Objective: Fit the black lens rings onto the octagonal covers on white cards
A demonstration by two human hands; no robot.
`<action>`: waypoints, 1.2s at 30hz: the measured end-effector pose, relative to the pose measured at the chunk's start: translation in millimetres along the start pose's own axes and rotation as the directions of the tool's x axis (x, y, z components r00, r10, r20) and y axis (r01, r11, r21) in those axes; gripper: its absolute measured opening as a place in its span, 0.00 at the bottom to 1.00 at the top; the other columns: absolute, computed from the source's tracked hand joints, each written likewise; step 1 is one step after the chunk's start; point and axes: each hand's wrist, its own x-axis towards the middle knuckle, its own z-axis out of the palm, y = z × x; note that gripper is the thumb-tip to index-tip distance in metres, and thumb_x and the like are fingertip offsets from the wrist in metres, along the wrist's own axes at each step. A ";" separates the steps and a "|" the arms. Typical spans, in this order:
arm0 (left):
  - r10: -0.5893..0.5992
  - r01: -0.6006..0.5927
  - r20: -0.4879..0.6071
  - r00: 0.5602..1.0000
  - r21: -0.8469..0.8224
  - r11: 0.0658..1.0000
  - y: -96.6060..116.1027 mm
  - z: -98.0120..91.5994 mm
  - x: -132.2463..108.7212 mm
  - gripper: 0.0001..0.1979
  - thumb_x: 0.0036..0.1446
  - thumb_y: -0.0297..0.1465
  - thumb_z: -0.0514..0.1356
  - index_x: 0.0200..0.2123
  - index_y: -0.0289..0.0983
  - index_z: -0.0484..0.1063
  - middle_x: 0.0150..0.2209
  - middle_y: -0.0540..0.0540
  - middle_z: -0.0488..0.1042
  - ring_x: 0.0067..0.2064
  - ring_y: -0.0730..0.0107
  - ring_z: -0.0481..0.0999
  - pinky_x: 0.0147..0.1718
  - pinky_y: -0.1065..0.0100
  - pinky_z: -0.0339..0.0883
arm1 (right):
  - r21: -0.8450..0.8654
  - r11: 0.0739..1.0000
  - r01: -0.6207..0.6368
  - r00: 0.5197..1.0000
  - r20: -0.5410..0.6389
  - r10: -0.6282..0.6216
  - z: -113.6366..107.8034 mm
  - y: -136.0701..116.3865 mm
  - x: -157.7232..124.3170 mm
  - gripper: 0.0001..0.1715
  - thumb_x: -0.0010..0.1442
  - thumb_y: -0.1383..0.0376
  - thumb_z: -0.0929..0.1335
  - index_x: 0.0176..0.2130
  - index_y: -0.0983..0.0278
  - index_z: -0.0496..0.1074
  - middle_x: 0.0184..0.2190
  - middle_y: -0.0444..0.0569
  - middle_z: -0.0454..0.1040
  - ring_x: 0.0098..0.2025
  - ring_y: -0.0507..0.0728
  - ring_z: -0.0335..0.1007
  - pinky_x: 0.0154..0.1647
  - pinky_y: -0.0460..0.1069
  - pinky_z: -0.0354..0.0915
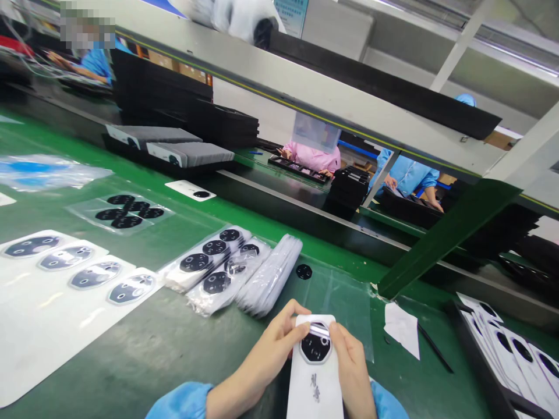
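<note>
A white phone back cover (315, 378) with a black octagonal camera module lies lengthwise between my hands near the bottom edge. My left hand (273, 343) grips its upper left corner, thumb pressed near the camera module. My right hand (351, 364) holds the right side, thumb pinching a thin shiny strip of film (320, 330) at the top of the module. A loose black octagonal part (304, 271) rests on the green mat (174, 355) just beyond the cover.
Bagged stacks of white covers (227, 270) lie left of my hands. A white sheet with grey lens pieces (78, 279) sits at far left. A black tray of white covers (510, 355) stands at right, beside white paper (402, 329) and a black stick (434, 348). Workers sit across the conveyor.
</note>
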 end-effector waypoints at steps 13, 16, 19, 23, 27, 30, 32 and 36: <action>0.030 -0.027 -0.067 0.997 0.055 0.998 9.5 -0.5 -1.1 0.17 0.49 0.44 0.61 0.27 0.38 0.60 0.18 0.57 0.65 0.20 0.77 0.62 0.22 0.75 0.51 | -0.079 0.997 0.005 0.993 0.116 0.004 -3.9 -0.7 0.1 0.26 0.57 0.46 0.63 0.24 0.65 0.64 0.22 0.41 0.61 0.27 0.51 0.55 0.27 0.45 0.56; 0.016 -0.011 -0.053 0.998 0.106 0.994 12.4 1.0 -2.9 0.17 0.49 0.45 0.60 0.28 0.37 0.63 0.21 0.55 0.66 0.24 0.74 0.63 0.24 0.74 0.53 | -0.109 0.994 0.021 0.994 0.108 -0.009 -3.3 -3.1 -1.6 0.26 0.57 0.45 0.62 0.24 0.65 0.64 0.22 0.41 0.60 0.27 0.51 0.54 0.27 0.45 0.56; -0.001 0.009 -0.048 0.999 0.158 0.987 12.8 0.3 -2.8 0.19 0.48 0.44 0.61 0.21 0.37 0.58 0.19 0.56 0.60 0.23 0.76 0.58 0.23 0.74 0.50 | -0.158 0.987 0.038 0.994 0.108 -0.021 -4.9 -3.8 -2.7 0.27 0.57 0.44 0.61 0.24 0.64 0.62 0.21 0.41 0.58 0.26 0.51 0.53 0.26 0.45 0.55; -0.018 0.027 -0.045 0.999 0.197 0.980 12.3 -1.3 -1.4 0.21 0.45 0.42 0.62 0.19 0.38 0.53 0.18 0.58 0.54 0.23 0.78 0.53 0.21 0.75 0.45 | -0.216 0.974 0.063 0.986 0.166 -0.027 -7.3 -0.1 -3.0 0.27 0.58 0.44 0.60 0.24 0.63 0.61 0.21 0.41 0.59 0.26 0.52 0.54 0.26 0.45 0.55; -0.030 0.037 -0.038 0.999 0.198 0.980 12.1 -0.8 -2.5 0.20 0.45 0.40 0.61 0.19 0.39 0.52 0.18 0.58 0.54 0.23 0.77 0.52 0.22 0.75 0.45 | -0.246 0.967 0.063 0.987 0.156 -0.025 -5.6 1.6 -3.2 0.27 0.58 0.44 0.59 0.25 0.63 0.62 0.21 0.41 0.57 0.26 0.52 0.53 0.26 0.46 0.55; -0.030 0.035 -0.034 0.999 0.187 0.982 11.9 -0.2 -3.9 0.18 0.46 0.40 0.59 0.20 0.39 0.52 0.18 0.58 0.53 0.23 0.77 0.52 0.22 0.74 0.45 | -0.247 0.967 0.057 0.988 0.157 -0.018 -3.3 0.0 -3.8 0.27 0.58 0.43 0.59 0.24 0.63 0.60 0.21 0.41 0.57 0.26 0.52 0.53 0.27 0.46 0.55; -0.025 0.030 -0.032 0.999 0.173 0.985 11.6 -0.1 -4.2 0.17 0.47 0.41 0.58 0.20 0.39 0.53 0.19 0.58 0.54 0.23 0.77 0.52 0.23 0.74 0.46 | -0.234 0.971 0.049 0.989 0.146 -0.015 -2.2 -1.1 -3.8 0.27 0.57 0.43 0.60 0.23 0.63 0.59 0.21 0.41 0.57 0.25 0.52 0.52 0.26 0.46 0.55; -0.026 0.029 -0.021 0.999 0.141 0.990 10.7 0.3 -3.5 0.20 0.47 0.45 0.59 0.20 0.38 0.54 0.19 0.57 0.55 0.23 0.76 0.53 0.23 0.74 0.47 | -0.218 0.975 0.027 0.993 0.118 -0.001 -1.3 -2.8 -2.1 0.28 0.56 0.42 0.61 0.23 0.63 0.60 0.21 0.41 0.57 0.26 0.52 0.52 0.26 0.46 0.56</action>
